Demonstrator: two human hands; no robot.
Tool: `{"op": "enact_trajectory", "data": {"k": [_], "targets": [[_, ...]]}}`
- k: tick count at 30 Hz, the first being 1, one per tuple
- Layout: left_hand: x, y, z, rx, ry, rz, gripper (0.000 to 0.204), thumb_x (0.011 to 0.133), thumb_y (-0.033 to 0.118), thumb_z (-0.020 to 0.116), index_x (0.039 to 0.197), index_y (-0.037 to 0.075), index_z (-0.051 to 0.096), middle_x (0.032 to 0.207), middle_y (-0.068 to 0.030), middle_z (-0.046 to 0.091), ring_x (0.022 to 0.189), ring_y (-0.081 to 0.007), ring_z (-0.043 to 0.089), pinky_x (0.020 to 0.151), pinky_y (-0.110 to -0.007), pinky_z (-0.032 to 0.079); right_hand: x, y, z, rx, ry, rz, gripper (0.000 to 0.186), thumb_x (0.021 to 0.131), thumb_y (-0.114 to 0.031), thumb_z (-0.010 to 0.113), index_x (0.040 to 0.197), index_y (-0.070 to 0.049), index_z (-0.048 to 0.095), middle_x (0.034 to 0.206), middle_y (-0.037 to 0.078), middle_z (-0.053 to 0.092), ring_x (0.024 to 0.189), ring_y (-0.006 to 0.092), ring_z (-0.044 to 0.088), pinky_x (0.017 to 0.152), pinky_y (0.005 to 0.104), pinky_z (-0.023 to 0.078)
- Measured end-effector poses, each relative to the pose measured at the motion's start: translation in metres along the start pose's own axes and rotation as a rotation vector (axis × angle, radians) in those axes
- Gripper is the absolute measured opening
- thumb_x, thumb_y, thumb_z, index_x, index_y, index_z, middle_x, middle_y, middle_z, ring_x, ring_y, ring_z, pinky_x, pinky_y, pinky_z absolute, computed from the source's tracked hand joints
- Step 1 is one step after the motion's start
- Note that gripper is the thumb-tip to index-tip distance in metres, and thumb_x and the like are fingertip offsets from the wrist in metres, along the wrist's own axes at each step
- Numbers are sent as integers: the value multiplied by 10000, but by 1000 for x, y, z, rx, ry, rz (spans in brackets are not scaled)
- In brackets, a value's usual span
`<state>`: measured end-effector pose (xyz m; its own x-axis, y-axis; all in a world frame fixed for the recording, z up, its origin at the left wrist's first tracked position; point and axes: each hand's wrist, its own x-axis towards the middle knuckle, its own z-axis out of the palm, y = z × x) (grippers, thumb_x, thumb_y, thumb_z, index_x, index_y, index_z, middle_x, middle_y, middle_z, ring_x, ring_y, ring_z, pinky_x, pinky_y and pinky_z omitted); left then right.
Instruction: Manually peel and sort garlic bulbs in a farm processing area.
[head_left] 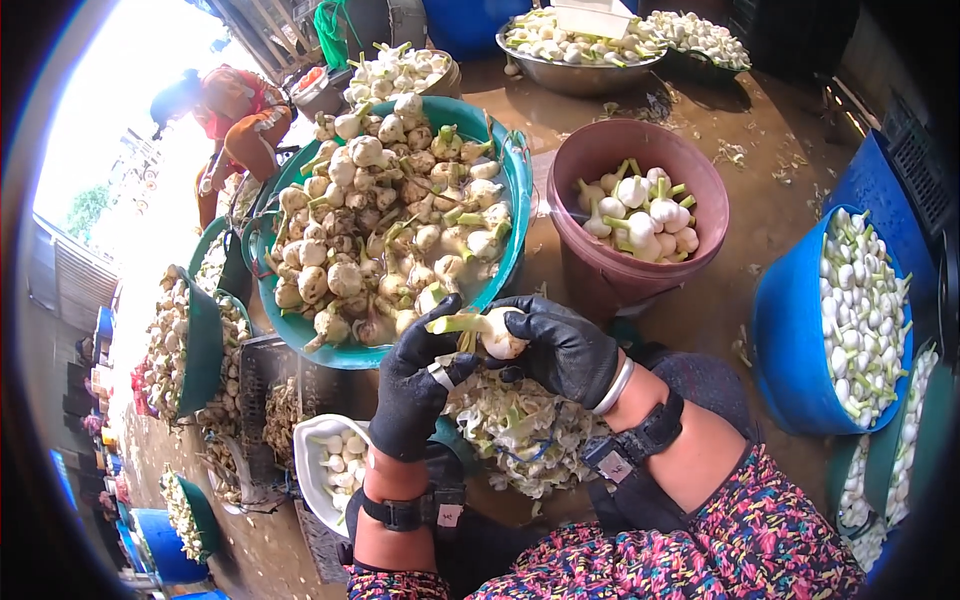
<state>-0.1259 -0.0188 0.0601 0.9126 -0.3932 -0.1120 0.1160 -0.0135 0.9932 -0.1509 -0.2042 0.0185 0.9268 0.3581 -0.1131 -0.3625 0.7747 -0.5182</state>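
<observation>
In black gloves, my left hand [420, 375] and my right hand [558, 350] are both closed on one garlic bulb [500, 338] with a thick pale-green stem pointing left. A white band wraps a finger of the left glove. Just beyond them is a teal tub [509, 165] of unpeeled, dirty garlic in water. A pink bucket [610, 270] of white garlic stands to its right. Below my hands lies a heap of papery peelings [510, 440], and a white container [340, 480] of trimmed bulbs is at my left.
Blue tubs [800, 330] of white garlic stand on the right, metal bowls [585, 75] of garlic at the back. More green basins [200, 360] line the left on the wet floor [710, 200]. Another person [240, 125] bends at the upper left.
</observation>
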Motion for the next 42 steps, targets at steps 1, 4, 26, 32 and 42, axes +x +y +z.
{"op": "enact_trajectory", "data": {"k": [1, 4, 26, 32, 42], "targets": [[-1, 2, 3, -64, 0, -1, 593, 725, -43, 657, 1278, -23, 443, 1092, -96, 608, 992, -143, 573, 865, -290, 455, 1, 2, 0, 0, 23, -3, 266, 918, -205, 493, 1114, -28, 524, 993, 86, 590, 865, 184, 604, 711, 331, 519], [-5, -4, 1, 61, 108, 150, 409, 714, -34, 670, 1116, -10, 593, 1043, -93, 640, 953, -153, 594, 852, -292, 466, -3, 0, 10, -132, 46, 74, 285, 910, -224, 511, 1133, -47, 528, 1000, 71, 593, 864, 167, 600, 698, 308, 512], [-15, 1, -14, -15, 193, 117, 215, 847, 121, 507, 969, -44, 572, 847, -118, 634, 707, -183, 616, 628, -274, 501, -4, -10, 9, -1, -334, 76, 635, 699, -149, 695, 1253, 43, 451, 1163, 151, 564, 1067, 243, 549, 955, 355, 406], [-11, 2, -31, -178, 85, 68, 263, 816, 37, 543, 1069, -21, 579, 949, -70, 627, 854, -145, 592, 763, -290, 476, -9, -20, 7, 160, -226, -19, 501, 836, -185, 585, 1268, 14, 425, 1121, 153, 567, 995, 237, 583, 840, 336, 490], [-6, -1, 9, 351, -45, 402, 447, 694, -27, 709, 1123, 25, 593, 1096, -122, 614, 960, -188, 596, 854, -299, 456, -4, -19, 1, -360, -155, 150, 452, 796, -197, 642, 1193, -25, 512, 1025, 51, 591, 770, 77, 550, 615, 200, 440]]}}
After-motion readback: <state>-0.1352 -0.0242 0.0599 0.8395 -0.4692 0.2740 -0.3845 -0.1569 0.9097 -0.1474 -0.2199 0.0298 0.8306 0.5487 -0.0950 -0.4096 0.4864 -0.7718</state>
